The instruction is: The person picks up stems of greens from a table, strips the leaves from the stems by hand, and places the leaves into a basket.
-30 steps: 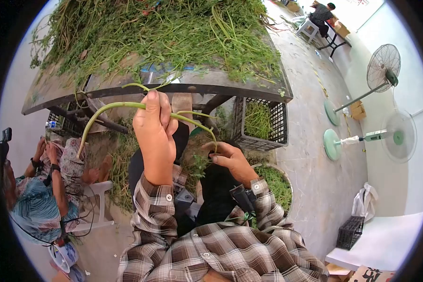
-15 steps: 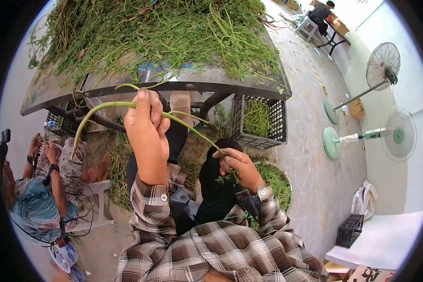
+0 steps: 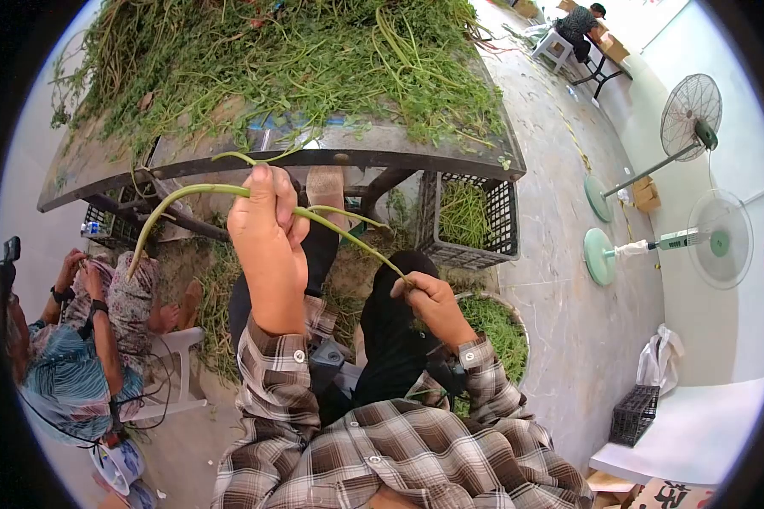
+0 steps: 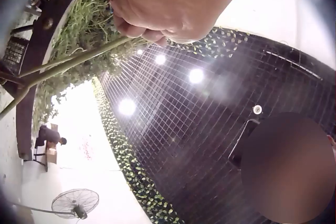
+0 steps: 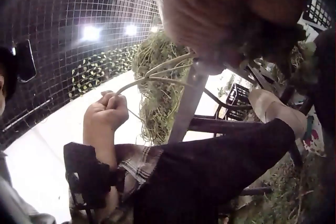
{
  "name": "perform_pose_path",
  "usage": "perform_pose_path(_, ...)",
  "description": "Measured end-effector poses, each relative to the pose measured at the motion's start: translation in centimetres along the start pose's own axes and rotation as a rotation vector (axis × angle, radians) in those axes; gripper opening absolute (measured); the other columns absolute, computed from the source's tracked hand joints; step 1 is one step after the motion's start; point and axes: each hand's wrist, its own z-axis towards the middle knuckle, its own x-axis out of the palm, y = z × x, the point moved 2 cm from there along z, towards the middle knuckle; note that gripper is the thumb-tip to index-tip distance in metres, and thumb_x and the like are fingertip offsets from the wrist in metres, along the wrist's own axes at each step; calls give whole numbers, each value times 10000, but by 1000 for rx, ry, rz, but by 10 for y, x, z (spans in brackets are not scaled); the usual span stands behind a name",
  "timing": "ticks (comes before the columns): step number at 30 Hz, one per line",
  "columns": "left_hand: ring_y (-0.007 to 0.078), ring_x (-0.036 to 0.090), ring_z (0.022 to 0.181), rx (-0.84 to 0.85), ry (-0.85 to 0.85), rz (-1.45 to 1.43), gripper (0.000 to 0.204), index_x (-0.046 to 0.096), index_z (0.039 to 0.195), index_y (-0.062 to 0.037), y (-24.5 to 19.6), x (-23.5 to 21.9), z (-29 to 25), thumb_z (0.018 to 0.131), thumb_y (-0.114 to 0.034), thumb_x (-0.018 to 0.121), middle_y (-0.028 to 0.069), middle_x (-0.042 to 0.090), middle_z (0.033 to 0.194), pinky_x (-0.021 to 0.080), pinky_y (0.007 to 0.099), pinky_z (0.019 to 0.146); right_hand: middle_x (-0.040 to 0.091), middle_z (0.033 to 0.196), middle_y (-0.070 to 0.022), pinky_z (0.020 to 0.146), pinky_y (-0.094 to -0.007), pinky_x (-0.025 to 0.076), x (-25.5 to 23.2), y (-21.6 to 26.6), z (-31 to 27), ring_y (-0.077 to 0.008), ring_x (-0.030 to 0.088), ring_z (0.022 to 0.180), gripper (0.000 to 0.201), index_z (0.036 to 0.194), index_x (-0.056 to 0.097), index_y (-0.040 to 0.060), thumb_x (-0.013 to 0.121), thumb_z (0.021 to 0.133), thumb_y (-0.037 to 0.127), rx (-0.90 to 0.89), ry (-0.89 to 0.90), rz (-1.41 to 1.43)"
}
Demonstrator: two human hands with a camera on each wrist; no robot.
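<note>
Your left hand (image 3: 267, 233) was raised in front of you, forearm near vertical, fist closed around the green stem (image 3: 339, 233) with knuckles up. The left wrist view showed the same: fingers (image 4: 157, 22) curled tight over the stem (image 4: 68, 64).

Past that grip, away from your other hand, the stem's long end arched out and drooped down. A thinner shoot curled up just above the fist.

Your right hand (image 3: 429, 301) sat lower and closer to your body, wrist bent, fingertips pinching the stem's other end. The stem ran taut on a downward slant between the two grips. The right wrist view was too close and blurred to show those fingers; it did show the left fist (image 5: 107, 113) clenched.

Beyond the left grip: the table (image 3: 314, 157) piled with cut greens (image 3: 297, 59). Beside the right grip: a black crate (image 3: 471, 220) holding stems, and a round basin (image 3: 497, 327) of greens just below the hand.
</note>
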Motion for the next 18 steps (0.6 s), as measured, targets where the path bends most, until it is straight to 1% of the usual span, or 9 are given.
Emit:
perform_pose_path(1,12,301,520,19,-8,3,252,480,775,-89,-1,-1,1,949,-271,488,-45,398,657,207,177,407,506,698,16,515,-207,336,0,6,-2,-51,403,559,153,882,590,15,447,831,32,1,0,-1)
perform_pose_path(3,12,302,522,26,-8,-3,255,476,772,-91,-3,-2,2,949,-273,489,-44,395,660,206,178,406,488,696,1,496,-210,301,-3,10,-9,-61,377,545,158,960,562,0,468,851,65,214,69,267)
perform_pose_path(4,13,303,525,33,-7,-7,258,472,769,-92,-4,-3,2,948,-276,489,-43,392,663,204,179,406,488,696,1,496,-210,301,-7,11,-13,-61,377,545,158,960,562,0,468,851,65,214,70,266)
perform_pose_path(6,13,304,525,30,-1,-6,262,469,766,-91,-5,-5,2,948,-279,490,-44,391,663,202,180,405,478,699,-6,478,-211,263,-14,12,-21,-55,350,530,209,1029,529,-18,489,863,103,254,160,582)
perform_pose_path(7,13,304,525,26,6,-4,267,467,764,-90,-5,-5,2,948,-282,491,-45,389,663,201,181,405,461,669,-1,471,-215,235,-14,16,-23,-51,331,521,204,987,542,-35,483,864,117,246,135,599)
perform_pose_path(11,15,298,520,-3,-23,14,277,455,753,-91,-4,1,-1,949,-284,488,-47,379,656,198,182,405,430,623,23,484,-220,273,-14,10,-23,-52,348,526,208,968,593,-22,465,881,116,224,121,473)
perform_pose_path(13,16,293,512,-30,-24,30,279,455,756,-90,0,3,-2,949,-289,489,-49,373,646,197,182,404,431,596,25,473,-223,277,-10,12,-19,-53,351,504,188,843,611,-5,432,834,55,171,10,195)
perform_pose_path(16,17,295,511,64,20,-24,272,469,770,-89,-5,-6,4,948,-294,490,-50,368,645,199,181,405,480,620,-5,487,-212,328,-21,-18,-17,-64,404,498,169,745,572,4,404,756,7,89,-76,154)
perform_pose_path(18,18,296,508,87,34,-28,271,476,778,-88,-10,-8,6,948,-299,489,-51,357,639,200,180,405,485,624,2,485,-213,326,-30,-24,-24,-63,402,500,176,730,562,12,387,727,-7,109,-154,179)
